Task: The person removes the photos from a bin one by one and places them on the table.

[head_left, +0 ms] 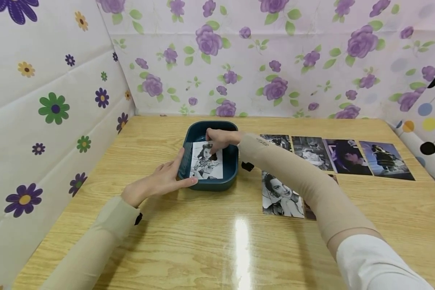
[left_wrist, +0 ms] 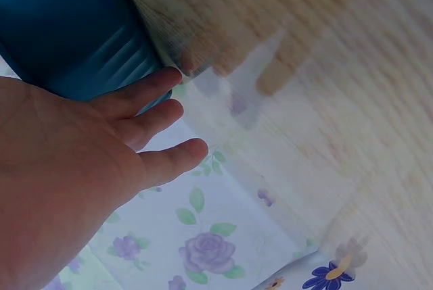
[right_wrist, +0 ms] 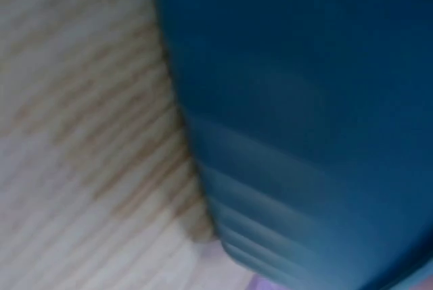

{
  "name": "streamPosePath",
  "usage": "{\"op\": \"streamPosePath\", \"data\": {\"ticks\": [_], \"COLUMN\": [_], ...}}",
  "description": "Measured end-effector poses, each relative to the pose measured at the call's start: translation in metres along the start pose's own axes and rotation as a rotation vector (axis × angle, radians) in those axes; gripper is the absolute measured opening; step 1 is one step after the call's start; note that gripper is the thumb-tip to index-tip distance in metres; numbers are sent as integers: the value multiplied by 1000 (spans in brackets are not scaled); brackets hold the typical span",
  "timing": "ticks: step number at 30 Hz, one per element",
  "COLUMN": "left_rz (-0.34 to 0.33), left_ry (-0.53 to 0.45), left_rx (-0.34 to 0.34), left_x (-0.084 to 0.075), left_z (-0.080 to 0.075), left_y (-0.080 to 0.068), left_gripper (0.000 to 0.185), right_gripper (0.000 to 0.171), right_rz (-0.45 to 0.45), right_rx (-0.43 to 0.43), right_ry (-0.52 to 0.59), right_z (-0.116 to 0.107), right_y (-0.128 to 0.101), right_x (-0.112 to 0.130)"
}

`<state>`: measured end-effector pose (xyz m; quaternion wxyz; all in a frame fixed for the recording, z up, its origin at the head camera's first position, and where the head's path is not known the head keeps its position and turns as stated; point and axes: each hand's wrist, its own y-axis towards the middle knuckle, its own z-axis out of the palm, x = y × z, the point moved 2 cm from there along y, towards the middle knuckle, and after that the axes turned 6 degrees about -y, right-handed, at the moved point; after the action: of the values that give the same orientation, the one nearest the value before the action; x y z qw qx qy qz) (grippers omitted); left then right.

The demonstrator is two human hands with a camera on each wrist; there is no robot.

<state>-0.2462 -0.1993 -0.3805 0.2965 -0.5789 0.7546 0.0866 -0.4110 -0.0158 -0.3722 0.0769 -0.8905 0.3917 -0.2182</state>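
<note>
Two bare hands work at a dark teal, rounded rectangular plastic tray on a pale wooden table. Its left hand lies flat, fingers straight, against the tray's near-left wall. The right hand pinches the top edge of a black-and-white portrait photograph lying inside the tray. This looks like placing or lifting the print; next calls for a steady tray.

Glossy wood-grain table; smooth ribbed plastic tray; glossy photo.
</note>
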Motion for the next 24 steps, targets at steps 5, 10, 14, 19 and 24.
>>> {"op": "streamPosePath", "data": {"ticks": [5,10,14,19,24], "left_rz": [-7,-5,-4,3,5], "left_ry": [-5,-4,5,14,13], "left_rx": [6,8,10,11,13], "left_x": [1,1,1,0,0], "left_z": [0,0,0,0,1], "left_y": [0,1,1,1,1], "left_gripper": [110,110,110,110,109], "right_gripper": [40,40,44,43,41], "right_rz": [6,17,22,16,5], "right_rx": [26,39,42,31,15], "right_ry": [193,307,344,387,432], "right_z": [0,-6,-9,-13,-20], "right_y": [-6,-10,-12,-17,-25], "right_x": [-1,-1,-1,-4,-6]}}
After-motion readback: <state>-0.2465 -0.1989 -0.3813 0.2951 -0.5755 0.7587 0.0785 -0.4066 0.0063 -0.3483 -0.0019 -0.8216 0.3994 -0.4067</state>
